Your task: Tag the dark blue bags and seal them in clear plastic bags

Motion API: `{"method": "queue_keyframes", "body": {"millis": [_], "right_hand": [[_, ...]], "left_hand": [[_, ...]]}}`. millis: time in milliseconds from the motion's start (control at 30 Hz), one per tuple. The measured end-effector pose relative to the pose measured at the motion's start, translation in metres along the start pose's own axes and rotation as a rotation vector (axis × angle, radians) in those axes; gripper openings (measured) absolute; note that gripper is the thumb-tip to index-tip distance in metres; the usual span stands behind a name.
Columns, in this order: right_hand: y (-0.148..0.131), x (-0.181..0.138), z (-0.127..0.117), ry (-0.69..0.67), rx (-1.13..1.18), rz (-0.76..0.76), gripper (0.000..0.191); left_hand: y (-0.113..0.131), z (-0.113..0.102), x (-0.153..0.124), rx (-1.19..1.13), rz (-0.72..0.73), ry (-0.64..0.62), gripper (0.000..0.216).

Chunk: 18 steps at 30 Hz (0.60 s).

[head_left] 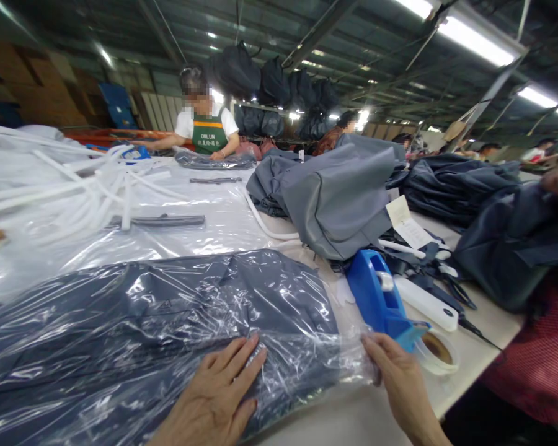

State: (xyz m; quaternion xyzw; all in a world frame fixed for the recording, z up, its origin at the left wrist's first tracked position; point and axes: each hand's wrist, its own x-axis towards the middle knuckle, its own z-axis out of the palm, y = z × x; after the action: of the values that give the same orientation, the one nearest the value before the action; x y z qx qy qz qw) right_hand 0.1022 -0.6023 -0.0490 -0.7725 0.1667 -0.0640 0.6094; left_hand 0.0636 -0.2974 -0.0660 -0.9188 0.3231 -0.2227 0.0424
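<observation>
A clear plastic bag (pixel 190 310) lay to the left of the blue tape dispenser (pixel 395 316), reaching nearer to the wearer, with a dark grey fabric item (pixel 121 347) inside it. The left hand (pixel 221 384) rested palm down on the film, fingers slightly spread and gripping nothing. The right hand (pixel 395 365), just on the near side of the dispenser, had its fingertips drawn together on the bag's loose end. The wrapped item lay flat, its long axis running roughly left to right, and the bag's loose end pointed rightward, just short of the dispenser's near side. A loose tape roll (pixel 449 368) lay beside the dispenser, which itself held a small white roll (pixel 385 282). Beyond the dispenser sat a heap of grey fabric (pixel 339 192). Farther off, to the dispenser's left, a co-worker (pixel 209 133) in a green apron had a hand at another plastic-wrapped bundle (pixel 209 162).
</observation>
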Motion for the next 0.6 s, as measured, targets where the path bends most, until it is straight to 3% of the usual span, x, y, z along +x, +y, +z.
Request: {"method": "queue_keyframes", "body": {"millis": [167,333,467,600], "right_hand": [[-0.016,0.012,-0.011,-0.080,0.197,0.085,0.042],[-0.026,0.022,0.012,0.080,0.372,0.071,0.043],[-0.017,0.030,0.029,0.190,0.283,0.017,0.044],[-0.003,0.037,0.031,0.217,0.182,-0.016,0.043]], "left_hand": [[-0.010,0.000,0.004,-0.139,-0.036,-0.098,0.060],[-0.012,0.004,0.005,-0.100,-0.019,0.009,0.060],[-0.011,0.009,0.005,0.001,0.003,0.061,0.061],[-0.012,0.013,0.004,0.001,-0.008,0.069,0.060]]}}
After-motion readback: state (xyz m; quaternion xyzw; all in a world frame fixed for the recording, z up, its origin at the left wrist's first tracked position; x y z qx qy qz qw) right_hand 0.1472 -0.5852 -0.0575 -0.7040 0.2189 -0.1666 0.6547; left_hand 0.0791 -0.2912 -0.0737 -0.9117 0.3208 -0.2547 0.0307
